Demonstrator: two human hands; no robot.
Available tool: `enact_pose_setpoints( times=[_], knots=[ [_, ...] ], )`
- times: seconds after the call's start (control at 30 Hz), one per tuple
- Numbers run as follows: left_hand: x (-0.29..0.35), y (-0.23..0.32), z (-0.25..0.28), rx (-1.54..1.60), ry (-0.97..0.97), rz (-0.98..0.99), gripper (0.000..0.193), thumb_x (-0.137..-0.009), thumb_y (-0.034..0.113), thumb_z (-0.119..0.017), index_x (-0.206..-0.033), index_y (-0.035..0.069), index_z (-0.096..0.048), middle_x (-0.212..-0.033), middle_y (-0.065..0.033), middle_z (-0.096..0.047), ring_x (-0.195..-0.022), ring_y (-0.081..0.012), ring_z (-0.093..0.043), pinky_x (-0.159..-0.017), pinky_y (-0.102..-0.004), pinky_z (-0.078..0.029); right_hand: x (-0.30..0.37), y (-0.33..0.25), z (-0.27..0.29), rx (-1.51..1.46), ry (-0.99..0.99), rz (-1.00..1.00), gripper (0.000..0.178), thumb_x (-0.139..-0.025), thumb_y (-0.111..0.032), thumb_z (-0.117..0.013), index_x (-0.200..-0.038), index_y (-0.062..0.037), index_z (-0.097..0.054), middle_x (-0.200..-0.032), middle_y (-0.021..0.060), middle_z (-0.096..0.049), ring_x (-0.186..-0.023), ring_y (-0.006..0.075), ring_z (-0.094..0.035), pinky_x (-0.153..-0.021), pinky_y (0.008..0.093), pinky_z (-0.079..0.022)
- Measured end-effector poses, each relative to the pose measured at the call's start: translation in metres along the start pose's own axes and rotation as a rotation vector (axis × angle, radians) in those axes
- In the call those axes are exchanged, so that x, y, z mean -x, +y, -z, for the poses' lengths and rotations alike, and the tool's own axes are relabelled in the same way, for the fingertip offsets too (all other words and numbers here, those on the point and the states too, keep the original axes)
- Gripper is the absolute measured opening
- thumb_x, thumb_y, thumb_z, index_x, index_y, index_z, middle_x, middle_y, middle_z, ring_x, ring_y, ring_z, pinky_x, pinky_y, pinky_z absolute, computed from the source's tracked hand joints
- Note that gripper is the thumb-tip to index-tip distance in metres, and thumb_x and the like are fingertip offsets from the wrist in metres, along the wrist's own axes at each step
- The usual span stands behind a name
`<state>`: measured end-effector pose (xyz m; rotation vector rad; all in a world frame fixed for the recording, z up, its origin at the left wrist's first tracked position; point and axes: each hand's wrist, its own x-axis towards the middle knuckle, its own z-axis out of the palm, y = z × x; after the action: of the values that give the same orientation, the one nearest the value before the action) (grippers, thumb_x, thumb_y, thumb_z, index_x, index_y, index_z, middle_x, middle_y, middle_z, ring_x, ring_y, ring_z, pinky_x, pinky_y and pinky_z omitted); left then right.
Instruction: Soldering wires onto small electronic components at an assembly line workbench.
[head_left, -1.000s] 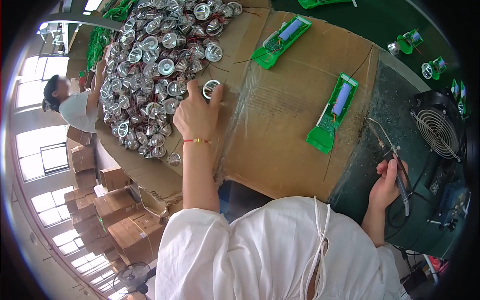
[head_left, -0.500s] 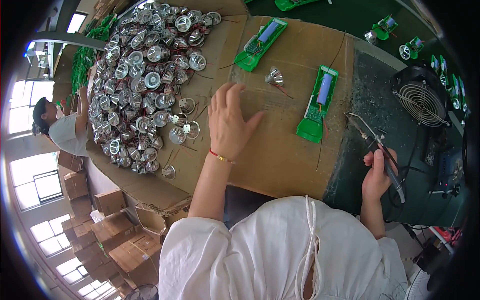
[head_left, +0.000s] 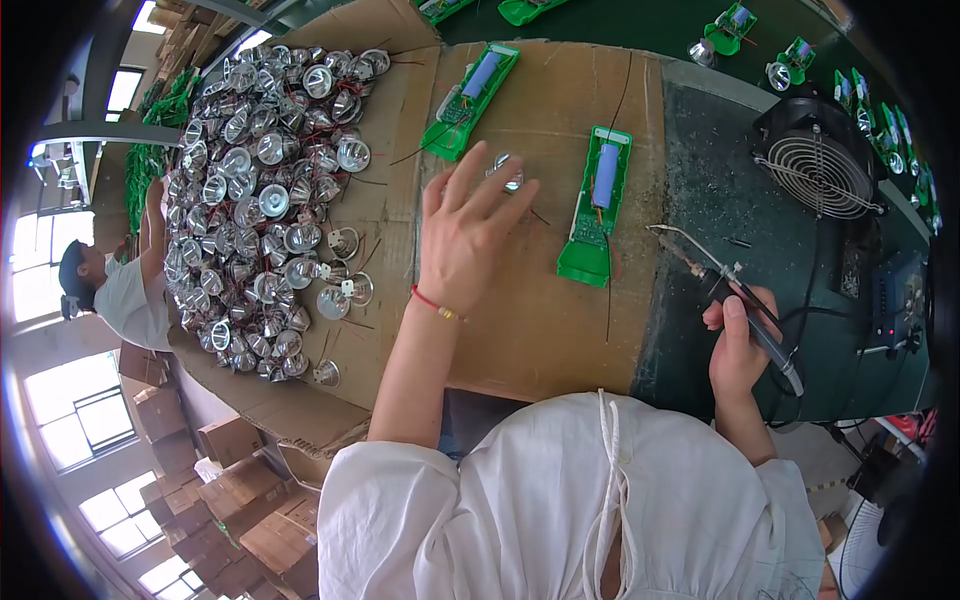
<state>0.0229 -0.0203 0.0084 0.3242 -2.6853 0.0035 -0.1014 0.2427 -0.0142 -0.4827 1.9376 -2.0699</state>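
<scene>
While housings [head_left: 724, 42] past the desk's far edge [head_left: 715, 76] are sporting reflectors [head_left: 702, 53], two nearer ones [head_left: 582, 260] aren't yet, left hand [head_left: 462, 245] splaying open, right hand [head_left: 738, 345] gripping a soldering iron [head_left: 783, 362].

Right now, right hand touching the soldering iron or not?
Touching. The head view shows the right hand wrapped around the soldering iron.
</scene>
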Motion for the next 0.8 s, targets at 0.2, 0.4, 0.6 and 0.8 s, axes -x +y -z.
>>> enact_pose_setpoints(
  times=[0.2, 0.4, 0.6, 0.8],
  knots=[
    [0.001, 0.003, -0.018, 0.240, 0.089, 0.267, 0.007, -0.072, 0.015, -0.064, -0.074, 0.009, -0.064, -0.079, -0.0018, -0.064, -0.090, -0.0217, -0.058, -0.088, -0.0376, -0.039, 0.002, -0.003, -0.010, -0.010, -0.051, -0.005, 0.019, -0.083, -0.013, -0.054, -0.093, 0.0033, -0.052, -0.067, 0.0079, -0.055, -0.056, 0.0121, -0.051, -0.051, 0.0224, -0.040],
    [0.017, 0.052, 0.007, 1.041, -0.254, 0.982, 0.011, -0.072, 0.013, -0.070, -0.076, 0.003, -0.066, -0.068, -0.0067, -0.063, -0.067, -0.0153, -0.061, -0.058, -0.0284, -0.046, 0.008, -0.004, -0.016, 0.115, -0.259, 0.048, 0.022, -0.080, -0.011, -0.060, -0.092, 0.0051, -0.049, -0.071, 0.0106, -0.059, -0.062, 0.0128, -0.058, -0.059, 0.0241, -0.049],
    [0.018, 0.058, -0.014, 0.816, -0.043, 0.715, 0.011, -0.070, 0.012, -0.071, -0.071, 0.003, -0.066, -0.070, -0.0072, -0.060, -0.061, -0.0165, -0.056, -0.057, -0.0278, -0.045, 0.007, -0.003, -0.031, 0.092, -0.174, 0.066, 0.020, -0.079, -0.011, -0.064, -0.087, 0.0038, -0.053, -0.068, 0.0089, -0.062, -0.058, 0.0094, -0.058, -0.053, 0.0209, -0.045],
    [0.009, 0.056, -0.017, 0.733, -0.130, 0.682, 0.012, -0.068, 0.013, -0.071, -0.067, 0.003, -0.064, -0.074, -0.0074, -0.057, -0.063, -0.0184, -0.055, -0.057, -0.0292, -0.044, 0.002, 0.002, -0.038, 0.037, -0.152, 0.008, 0.018, -0.080, -0.009, -0.061, -0.088, 0.0031, -0.052, -0.069, 0.0087, -0.059, -0.058, 0.0110, -0.058, -0.053, 0.0216, -0.047]
  ],
)
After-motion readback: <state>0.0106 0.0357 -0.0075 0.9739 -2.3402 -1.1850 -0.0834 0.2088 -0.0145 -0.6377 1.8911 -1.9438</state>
